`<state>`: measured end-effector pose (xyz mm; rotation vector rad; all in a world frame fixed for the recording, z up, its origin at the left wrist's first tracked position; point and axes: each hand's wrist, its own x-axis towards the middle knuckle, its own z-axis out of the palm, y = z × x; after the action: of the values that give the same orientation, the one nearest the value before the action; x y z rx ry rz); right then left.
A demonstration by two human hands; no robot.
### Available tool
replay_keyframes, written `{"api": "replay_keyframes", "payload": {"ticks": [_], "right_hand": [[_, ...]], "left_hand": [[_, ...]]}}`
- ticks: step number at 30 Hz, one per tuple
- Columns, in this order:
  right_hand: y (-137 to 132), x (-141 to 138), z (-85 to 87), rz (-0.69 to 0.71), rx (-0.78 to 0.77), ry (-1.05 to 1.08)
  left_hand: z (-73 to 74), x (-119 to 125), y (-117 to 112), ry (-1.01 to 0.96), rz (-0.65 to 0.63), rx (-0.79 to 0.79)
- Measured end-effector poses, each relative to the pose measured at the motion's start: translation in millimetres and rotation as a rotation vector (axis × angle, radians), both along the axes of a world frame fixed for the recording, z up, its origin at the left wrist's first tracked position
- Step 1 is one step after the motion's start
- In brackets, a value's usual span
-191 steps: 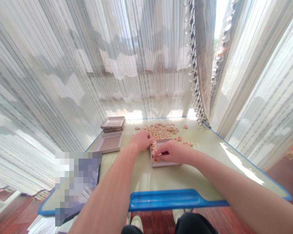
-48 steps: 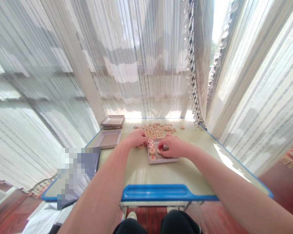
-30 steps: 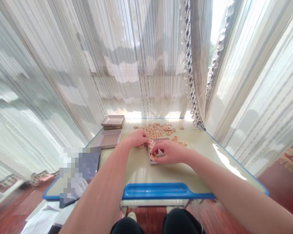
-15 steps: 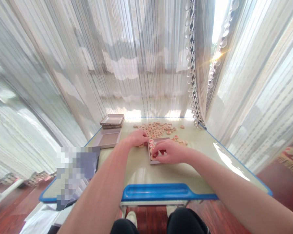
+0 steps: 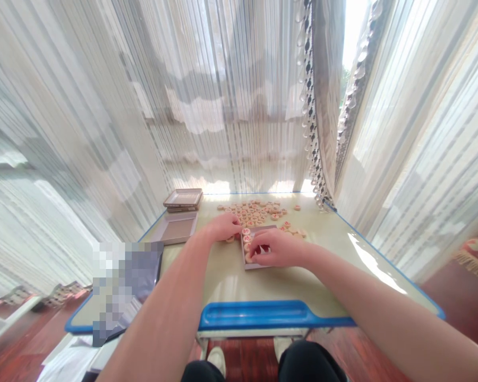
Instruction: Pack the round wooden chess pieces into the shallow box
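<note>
A small grey tray [image 5: 248,265] lies on the pale table, with a column of round wooden discs bearing red marks [image 5: 247,239] along its left side. My right hand [image 5: 276,248] rests over the tray, fingers curled in a pinch on a disc near the tray's left edge. My left hand [image 5: 223,226] lies just left of the tray, fingers closed on loose discs beside it. A scatter of several wooden discs [image 5: 258,211] lies beyond the tray.
An open grey box lid [image 5: 177,229] and a stack of trays [image 5: 182,199] sit at the far left. A blurred dark object [image 5: 123,284] lies at the near left. A blue pen groove [image 5: 263,314] edges the table front. Curtains surround the table.
My right hand shifted from the tray's middle toward its left column of discs and stays there. The left hand has barely moved.
</note>
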<state>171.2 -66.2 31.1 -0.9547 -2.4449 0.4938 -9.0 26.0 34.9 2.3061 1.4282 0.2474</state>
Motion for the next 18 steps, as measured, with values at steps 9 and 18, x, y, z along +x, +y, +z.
{"api": "replay_keyframes", "payload": {"ticks": [9, 18], "right_hand": [[-0.9, 2.6, 3.6, -0.008, 0.018, 0.055], [2.5, 5.9, 2.2, -0.054, -0.015, -0.025]], "left_hand": [[-2.5, -0.6, 3.3, -0.020, 0.019, -0.021], [-2.2, -0.7, 3.5, 0.003, 0.016, -0.009]]}}
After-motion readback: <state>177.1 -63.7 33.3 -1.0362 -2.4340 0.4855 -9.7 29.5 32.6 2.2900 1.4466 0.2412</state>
